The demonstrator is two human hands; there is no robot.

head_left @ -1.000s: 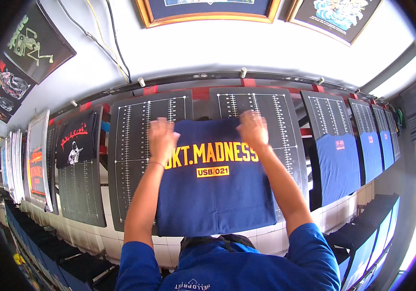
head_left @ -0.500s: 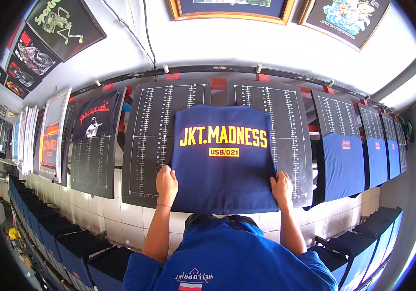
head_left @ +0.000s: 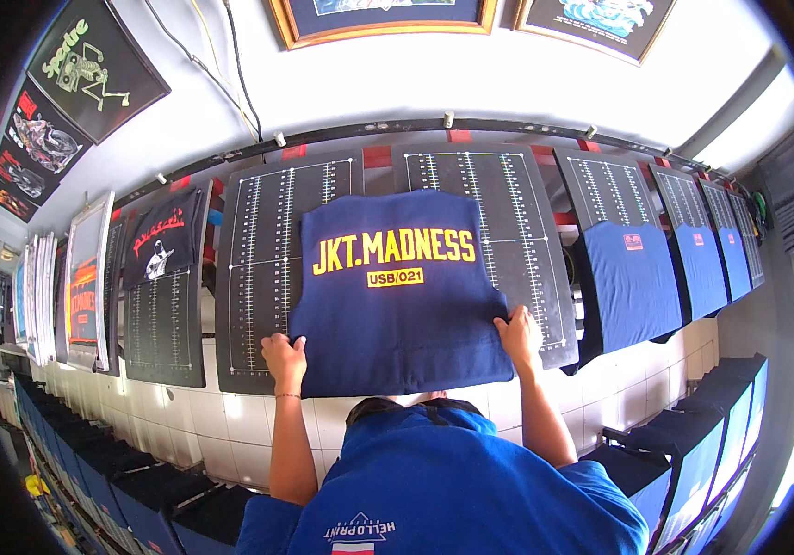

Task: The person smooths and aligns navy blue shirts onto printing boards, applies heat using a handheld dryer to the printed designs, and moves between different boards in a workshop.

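A navy shirt panel [head_left: 395,338] with bold yellow lettering and a small yellow block below it lies across two dark boards with white ruled scales, the left board [head_left: 254,250] and the right board [head_left: 545,268]. Its lower part is smooth and spans the gap between them. My left hand [head_left: 283,361] is at the panel's lower left side edge, fingers curled and thumb on the cloth. On the opposite edge, my right hand [head_left: 521,336] pinches the cloth, a little higher up. The fingertips under the edges are hidden.
More ruled boards to the right carry navy panels [head_left: 633,287]. A black printed shirt piece [head_left: 164,231] lies on a board to the left, beside upright framed screens [head_left: 89,287]. Behind me, rows of cloth-covered boards [head_left: 684,439] stand on both sides. Framed prints [head_left: 388,37] hang above.
The view has shifted, so the boards and panel sit further left. My left hand has slid slightly nearer along the panel's edge. The right hand stays at its side of the panel.
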